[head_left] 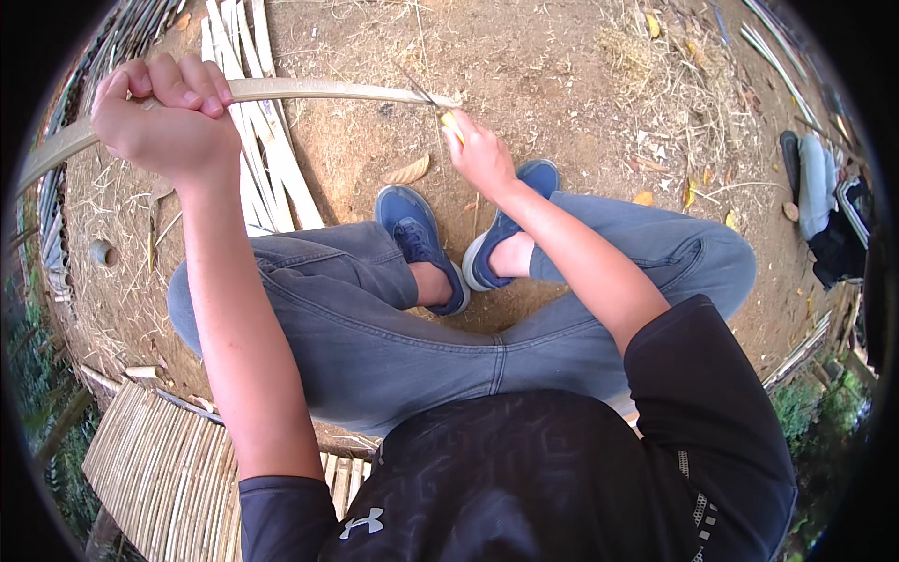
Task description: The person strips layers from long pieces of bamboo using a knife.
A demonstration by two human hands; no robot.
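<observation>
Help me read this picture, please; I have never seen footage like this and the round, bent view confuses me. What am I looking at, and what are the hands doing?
There is no machine here. A person wears a wide fisheye camera on the head, looking down at their own body, so straight edges bend near the rim. They sit with jeans-clad legs and blue shoes over bare dirt ground. The left hand grips a long bamboo strip. The right hand holds a yellow-handled tool where the strip ends. More bamboo strips lie on the ground, with a slatted bamboo platform at lower left.
</observation>
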